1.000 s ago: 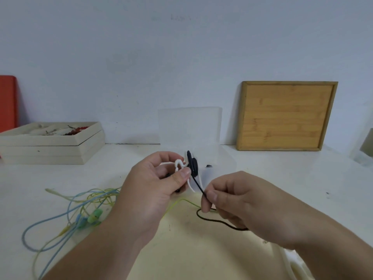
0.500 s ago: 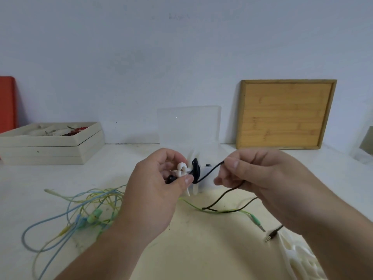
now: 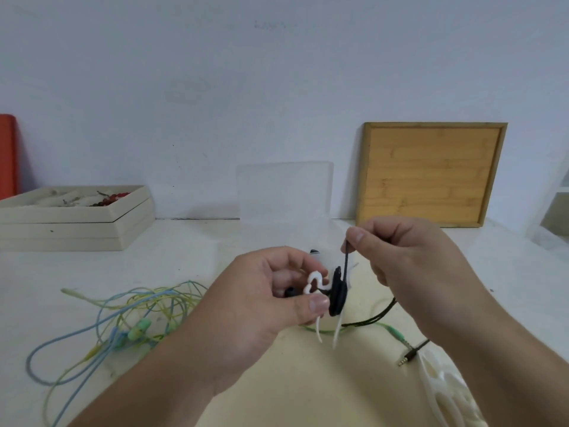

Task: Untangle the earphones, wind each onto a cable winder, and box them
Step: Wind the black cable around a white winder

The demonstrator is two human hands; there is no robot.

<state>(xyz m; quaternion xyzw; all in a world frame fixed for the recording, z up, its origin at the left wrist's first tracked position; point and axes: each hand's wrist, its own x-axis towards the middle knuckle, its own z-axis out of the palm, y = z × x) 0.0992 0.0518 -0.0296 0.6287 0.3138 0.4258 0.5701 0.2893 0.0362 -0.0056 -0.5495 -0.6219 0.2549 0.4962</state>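
Note:
My left hand (image 3: 261, 300) grips a white cable winder (image 3: 315, 283) with turns of black earphone cable (image 3: 338, 291) wound on it. My right hand (image 3: 409, 260) pinches the black cable just above the winder and holds it taut. The loose rest of the black cable (image 3: 374, 317) trails under my right hand to its plug (image 3: 408, 355) on the table. A tangle of blue, yellow and green earphones (image 3: 129, 318) lies at the left. An open clear plastic box (image 3: 284, 195) stands behind my hands.
A cream tray (image 3: 74, 223) holding small items sits at the back left beside a red object (image 3: 6, 155). A wooden board (image 3: 431, 174) leans on the wall at the back right. More white winders (image 3: 443, 389) lie at the lower right.
My right hand has carried the black cable from below the winder, round its right side, up to above it. The loose cable on the table is shorter. My left hand has held steady.

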